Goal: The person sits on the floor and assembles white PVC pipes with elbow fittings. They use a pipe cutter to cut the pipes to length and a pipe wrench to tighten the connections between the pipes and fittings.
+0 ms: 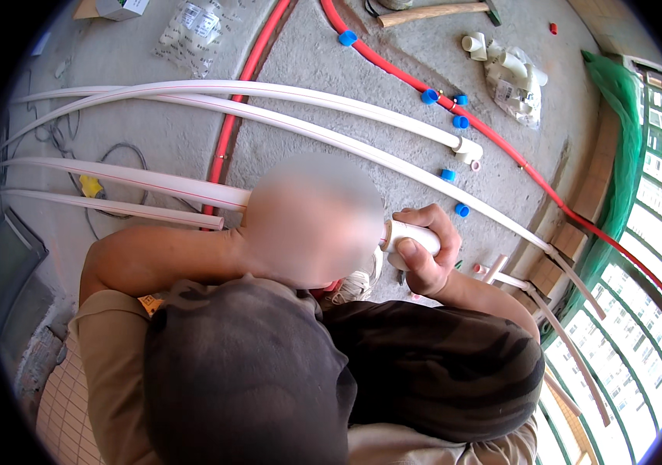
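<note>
My right hand point(426, 252) is closed around a short white plastic pipe fitting point(412, 231), thumb on top, held just above the concrete floor. My left forearm point(164, 256) reaches in from the left towards the same spot. A blurred patch hides my left hand, so its grip cannot be made out. A thick white pipe point(153, 184) runs in from the left and disappears under that patch, in line with the fitting. My knees in dark and camouflage cloth fill the lower middle.
Long white pipes point(323, 136) and red conduits point(501, 147) curve across the concrete. Blue caps point(461, 122), two bags of white fittings point(513, 77) and a hammer point(431, 13) lie farther off. Green netting point(621, 155) lines the open right edge above a building drop.
</note>
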Demonstrator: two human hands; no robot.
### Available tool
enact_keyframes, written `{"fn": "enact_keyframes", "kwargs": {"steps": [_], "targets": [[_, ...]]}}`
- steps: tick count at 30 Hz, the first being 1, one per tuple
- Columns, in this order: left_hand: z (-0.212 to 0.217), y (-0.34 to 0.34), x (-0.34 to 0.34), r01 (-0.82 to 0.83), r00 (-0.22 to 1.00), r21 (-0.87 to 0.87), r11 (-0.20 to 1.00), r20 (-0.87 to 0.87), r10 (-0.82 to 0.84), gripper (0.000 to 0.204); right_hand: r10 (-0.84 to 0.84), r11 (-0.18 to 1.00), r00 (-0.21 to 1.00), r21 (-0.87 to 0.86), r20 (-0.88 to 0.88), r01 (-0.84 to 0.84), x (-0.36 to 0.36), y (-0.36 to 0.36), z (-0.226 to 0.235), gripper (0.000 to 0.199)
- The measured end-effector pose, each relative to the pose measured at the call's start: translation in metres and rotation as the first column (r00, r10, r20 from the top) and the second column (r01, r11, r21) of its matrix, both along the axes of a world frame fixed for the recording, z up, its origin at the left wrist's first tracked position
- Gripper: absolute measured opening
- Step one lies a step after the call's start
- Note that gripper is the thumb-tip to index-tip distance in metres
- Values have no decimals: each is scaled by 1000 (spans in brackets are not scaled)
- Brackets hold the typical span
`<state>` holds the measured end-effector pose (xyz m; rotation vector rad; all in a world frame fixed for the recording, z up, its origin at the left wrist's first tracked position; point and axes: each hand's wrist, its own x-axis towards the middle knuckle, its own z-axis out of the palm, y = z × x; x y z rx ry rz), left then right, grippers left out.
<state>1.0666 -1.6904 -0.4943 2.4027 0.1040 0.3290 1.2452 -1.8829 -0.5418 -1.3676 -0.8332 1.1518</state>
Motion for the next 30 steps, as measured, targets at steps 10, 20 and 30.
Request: {"fn": "enact_keyframes", "kwargs": {"steps": [10,20,30], "targets": [[-6,-2,-4,-113,982,25,993,-147,115,32,100,988,992,-127,71,-90,15,15,23,47],[6,96,-90,-269,753,-218,938,-654,64,49,167,980,986,-105,-1,-166,72,-12,26,49],[-6,59,-117,-33,866,-89,995,-499,-16,56,303,951,953,-73,20,-301,53,-39,14,53]]}}
